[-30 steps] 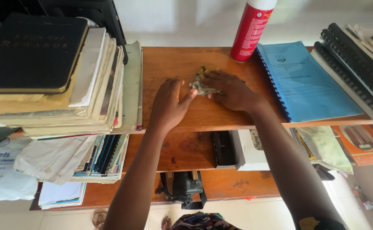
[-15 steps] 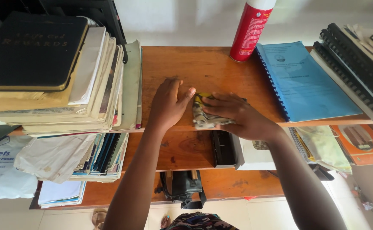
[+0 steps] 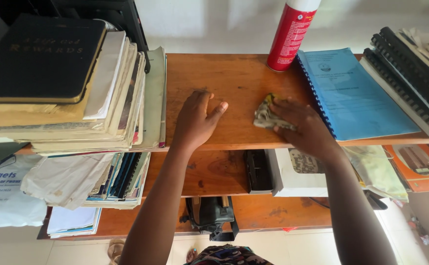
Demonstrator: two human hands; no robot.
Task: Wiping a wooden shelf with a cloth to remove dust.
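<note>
Two hands work on the top board of the wooden shelf point(image 3: 234, 73). Your left hand point(image 3: 197, 120) lies flat and released on the bare wood, palm down, fingers spread a little, thumb out to the right; it grips nothing. Your right hand point(image 3: 302, 125) presses down on a small crumpled cloth point(image 3: 266, 118) (greyish, with a yellow patch), its fingers laid across the cloth's right part and holding it against the board. The cloth lies on the top board, nearer the front edge than the wall, between your two hands and apart from the left one.

Just to the right of the cloth and the right hand lies a blue spiral-bound booklet point(image 3: 356, 93), flat on the same board; its bound edge runs close beside the right hand's fingers. Behind the cloth, near the wall, a red spray can point(image 3: 290, 37) stands upright at the booklet's rear corner. Black comb-bound volumes point(image 3: 410, 83) lie at the far right. At the left, a tall stack of papers and books point(image 3: 111, 93) sits on the board, topped by a black hardcover book point(image 3: 38, 59).

On the lower board, under your right wrist, a black hole punch point(image 3: 256, 172) sits beside a white box point(image 3: 293, 179).
</note>
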